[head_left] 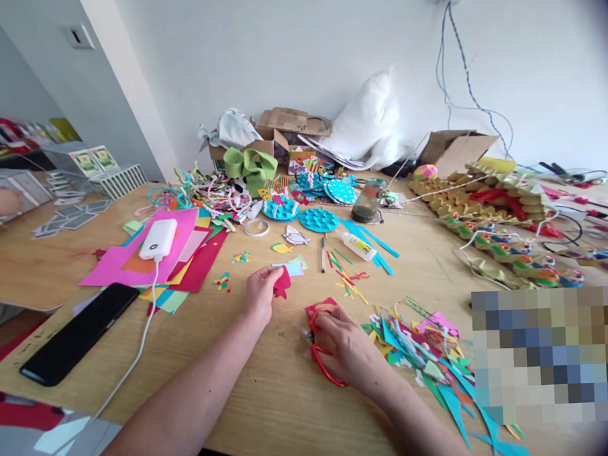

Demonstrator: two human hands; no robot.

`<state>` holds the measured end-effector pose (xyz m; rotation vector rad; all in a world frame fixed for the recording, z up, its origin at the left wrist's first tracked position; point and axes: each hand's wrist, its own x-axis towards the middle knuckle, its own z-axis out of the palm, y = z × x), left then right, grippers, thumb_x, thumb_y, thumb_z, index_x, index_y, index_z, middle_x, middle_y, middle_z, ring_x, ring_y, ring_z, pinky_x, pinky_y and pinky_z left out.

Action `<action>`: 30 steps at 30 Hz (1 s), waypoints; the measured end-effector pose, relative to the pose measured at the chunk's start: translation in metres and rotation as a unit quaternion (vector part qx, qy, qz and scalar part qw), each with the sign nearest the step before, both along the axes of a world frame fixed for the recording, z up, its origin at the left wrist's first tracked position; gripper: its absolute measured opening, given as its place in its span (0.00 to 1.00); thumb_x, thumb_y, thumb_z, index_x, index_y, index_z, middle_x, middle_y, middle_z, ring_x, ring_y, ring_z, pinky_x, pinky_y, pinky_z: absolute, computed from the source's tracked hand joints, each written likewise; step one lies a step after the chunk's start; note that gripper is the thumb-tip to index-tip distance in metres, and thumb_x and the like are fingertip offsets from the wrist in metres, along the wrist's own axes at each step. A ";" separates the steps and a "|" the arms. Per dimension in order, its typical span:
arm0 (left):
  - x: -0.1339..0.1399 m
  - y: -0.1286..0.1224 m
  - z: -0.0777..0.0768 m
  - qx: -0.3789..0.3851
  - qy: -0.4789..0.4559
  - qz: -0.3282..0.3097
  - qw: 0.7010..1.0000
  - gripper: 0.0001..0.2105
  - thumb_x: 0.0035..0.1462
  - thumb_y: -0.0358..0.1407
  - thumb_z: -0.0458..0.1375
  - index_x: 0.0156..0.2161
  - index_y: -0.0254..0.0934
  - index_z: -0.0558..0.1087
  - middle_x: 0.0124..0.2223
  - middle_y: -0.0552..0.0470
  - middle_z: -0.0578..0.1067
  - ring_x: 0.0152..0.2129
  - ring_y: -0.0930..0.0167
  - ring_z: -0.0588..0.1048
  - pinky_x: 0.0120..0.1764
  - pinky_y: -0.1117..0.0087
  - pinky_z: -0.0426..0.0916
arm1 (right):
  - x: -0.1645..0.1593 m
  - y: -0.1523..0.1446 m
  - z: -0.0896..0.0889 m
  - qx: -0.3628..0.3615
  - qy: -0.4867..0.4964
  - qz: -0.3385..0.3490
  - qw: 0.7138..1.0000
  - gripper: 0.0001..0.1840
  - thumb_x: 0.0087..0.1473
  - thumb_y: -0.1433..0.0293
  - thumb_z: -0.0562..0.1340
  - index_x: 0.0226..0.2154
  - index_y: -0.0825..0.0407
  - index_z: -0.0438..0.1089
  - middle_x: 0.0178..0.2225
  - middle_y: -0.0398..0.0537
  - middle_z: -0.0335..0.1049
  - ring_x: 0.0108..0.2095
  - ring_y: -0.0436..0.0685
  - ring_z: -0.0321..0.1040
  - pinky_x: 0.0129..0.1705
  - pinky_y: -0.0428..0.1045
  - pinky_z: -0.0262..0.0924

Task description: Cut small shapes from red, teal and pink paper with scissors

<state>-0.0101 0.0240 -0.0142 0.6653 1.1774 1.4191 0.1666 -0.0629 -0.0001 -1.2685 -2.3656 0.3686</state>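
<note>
My left hand (259,296) pinches a red paper cutout (283,283) with curved edges above the middle of the table. To its right, my right hand (342,344) has its fingers through the loops of red-handled scissors (330,377). The scissor blades are mostly hidden. A piece of red paper (321,304) shows just past the right hand; I cannot tell whether it lies on the table or is touched by the fingers. Beyond the left hand are pale paper pieces (296,267), a yellow fish cutout (281,248) and a white fish-shaped cutout (297,236).
Paper scraps (430,347) heap at right. A glue bottle (360,246), pen (323,255) and blue dotted discs (318,220) lie farther back. A phone (79,332) and white power bank (158,239) with cable are left. Egg cartons (448,193) stand right. Another person's hand (0,202) is far left.
</note>
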 end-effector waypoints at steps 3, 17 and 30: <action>-0.004 0.005 -0.003 0.003 -0.002 0.041 0.999 0.14 0.35 0.40 0.66 0.29 0.33 0.76 0.27 0.53 0.76 0.22 0.75 0.70 0.25 0.75 0.61 | 0.008 0.002 -0.003 0.030 -0.041 -0.053 0.997 0.12 0.52 0.59 0.63 0.30 0.51 0.69 0.29 0.50 0.74 0.33 0.59 0.69 0.35 0.49 0.59; -0.016 0.012 -0.001 0.006 0.047 0.045 0.998 0.14 0.35 0.39 0.66 0.28 0.33 0.72 0.26 0.51 0.76 0.20 0.74 0.71 0.22 0.75 0.63 | 0.022 0.009 -0.009 0.105 0.076 -0.190 0.973 0.18 0.57 0.58 0.58 0.21 0.49 0.60 0.16 0.42 0.61 0.17 0.51 0.59 0.21 0.45 0.52; -0.024 0.052 -0.009 0.019 0.233 0.012 0.972 0.06 0.43 0.37 0.63 0.26 0.36 0.76 0.27 0.49 0.78 0.27 0.69 0.74 0.32 0.71 0.66 | 0.025 0.014 -0.020 0.092 0.112 -0.180 0.973 0.16 0.56 0.59 0.58 0.23 0.50 0.63 0.17 0.42 0.60 0.16 0.51 0.58 0.20 0.45 0.52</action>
